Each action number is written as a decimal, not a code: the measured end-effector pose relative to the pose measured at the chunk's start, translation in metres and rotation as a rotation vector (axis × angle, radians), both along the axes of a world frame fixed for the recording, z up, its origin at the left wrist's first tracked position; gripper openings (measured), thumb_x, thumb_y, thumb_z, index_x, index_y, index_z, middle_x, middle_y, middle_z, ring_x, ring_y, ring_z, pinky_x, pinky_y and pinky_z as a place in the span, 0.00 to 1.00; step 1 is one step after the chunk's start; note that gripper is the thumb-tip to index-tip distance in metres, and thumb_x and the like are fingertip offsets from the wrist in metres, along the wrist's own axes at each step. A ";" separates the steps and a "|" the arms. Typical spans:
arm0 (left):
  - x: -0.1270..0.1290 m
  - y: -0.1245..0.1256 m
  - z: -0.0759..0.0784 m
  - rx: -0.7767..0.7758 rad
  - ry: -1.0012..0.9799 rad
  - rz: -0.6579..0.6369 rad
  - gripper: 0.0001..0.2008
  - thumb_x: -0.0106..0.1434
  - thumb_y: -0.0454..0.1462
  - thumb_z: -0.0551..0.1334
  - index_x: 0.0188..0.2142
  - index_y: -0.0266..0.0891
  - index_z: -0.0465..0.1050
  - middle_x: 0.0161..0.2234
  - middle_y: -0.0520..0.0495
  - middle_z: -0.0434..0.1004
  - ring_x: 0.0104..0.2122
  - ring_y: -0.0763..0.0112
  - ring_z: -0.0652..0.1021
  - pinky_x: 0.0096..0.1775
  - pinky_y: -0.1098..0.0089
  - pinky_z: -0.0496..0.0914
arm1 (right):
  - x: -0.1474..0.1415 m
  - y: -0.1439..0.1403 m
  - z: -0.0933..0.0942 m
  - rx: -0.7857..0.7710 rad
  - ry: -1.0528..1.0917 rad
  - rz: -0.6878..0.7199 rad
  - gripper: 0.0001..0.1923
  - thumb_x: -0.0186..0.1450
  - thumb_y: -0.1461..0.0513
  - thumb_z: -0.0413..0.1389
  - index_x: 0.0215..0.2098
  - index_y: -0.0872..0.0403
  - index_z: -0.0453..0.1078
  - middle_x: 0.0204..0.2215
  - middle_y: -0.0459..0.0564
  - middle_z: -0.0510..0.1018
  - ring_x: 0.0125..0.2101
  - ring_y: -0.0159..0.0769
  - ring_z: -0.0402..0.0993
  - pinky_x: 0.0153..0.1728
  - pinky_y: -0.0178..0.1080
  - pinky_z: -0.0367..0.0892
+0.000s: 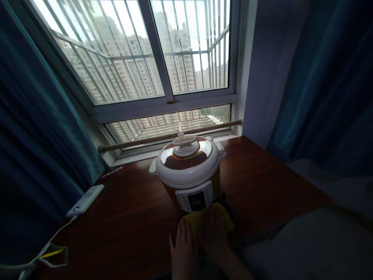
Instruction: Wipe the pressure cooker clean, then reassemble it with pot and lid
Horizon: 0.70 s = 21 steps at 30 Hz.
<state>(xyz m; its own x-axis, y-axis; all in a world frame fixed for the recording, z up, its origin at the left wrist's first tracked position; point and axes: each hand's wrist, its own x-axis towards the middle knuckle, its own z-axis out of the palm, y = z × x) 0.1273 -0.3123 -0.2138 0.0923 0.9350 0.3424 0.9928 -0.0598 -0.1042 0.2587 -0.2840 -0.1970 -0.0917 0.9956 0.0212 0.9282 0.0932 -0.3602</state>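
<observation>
A yellow cloth (225,219) lies on the dark wooden table, at the foot of a white and brown electric pressure cooker (189,175). On the cloth's left part rests my left hand (183,245), its fingers stretched forward and the thumb apart. My right hand (214,233) lies over the middle of the cloth with its fingers extended toward the cooker. Dim light blurs the fingertips. The cooker stands upright with its lid on, and its control panel (196,199) faces me just beyond the cloth.
A white power bank (85,201) with a cable lies at the table's left edge (131,202). Behind the cooker a rail (171,136) crosses the barred window. Blue curtains (35,116) hang on both sides. Something dark sits beside the cooker's right base.
</observation>
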 end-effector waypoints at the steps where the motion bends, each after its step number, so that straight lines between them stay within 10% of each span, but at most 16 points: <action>1: 0.003 0.000 0.001 -0.007 -0.009 0.013 0.22 0.63 0.34 0.45 0.53 0.37 0.66 0.56 0.40 0.64 0.56 0.57 0.62 0.55 0.43 0.53 | 0.004 0.001 0.000 0.003 -0.004 0.013 0.38 0.62 0.47 0.42 0.63 0.62 0.45 0.63 0.59 0.43 0.62 0.57 0.35 0.60 0.55 0.39; 13: 0.083 0.008 -0.004 -0.004 -0.087 -0.128 0.23 0.62 0.38 0.50 0.55 0.35 0.63 0.58 0.37 0.60 0.59 0.54 0.59 0.56 0.45 0.53 | 0.103 0.020 -0.008 0.066 -0.129 0.012 0.39 0.61 0.43 0.42 0.64 0.55 0.46 0.63 0.54 0.46 0.63 0.52 0.36 0.59 0.51 0.43; 21: 0.147 0.043 0.021 -0.179 -0.260 -0.331 0.27 0.63 0.46 0.50 0.59 0.39 0.55 0.61 0.41 0.54 0.61 0.59 0.55 0.58 0.49 0.54 | 0.191 0.038 -0.021 0.168 -0.232 -0.125 0.43 0.59 0.38 0.37 0.63 0.55 0.49 0.62 0.55 0.50 0.62 0.52 0.40 0.57 0.52 0.47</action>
<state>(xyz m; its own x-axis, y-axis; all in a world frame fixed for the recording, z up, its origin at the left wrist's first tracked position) 0.2740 -0.2695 -0.1933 0.3288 0.9161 0.2295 0.9088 -0.3730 0.1871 0.4500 -0.2461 -0.2184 0.0095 0.9837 0.1794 0.9919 0.0135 -0.1263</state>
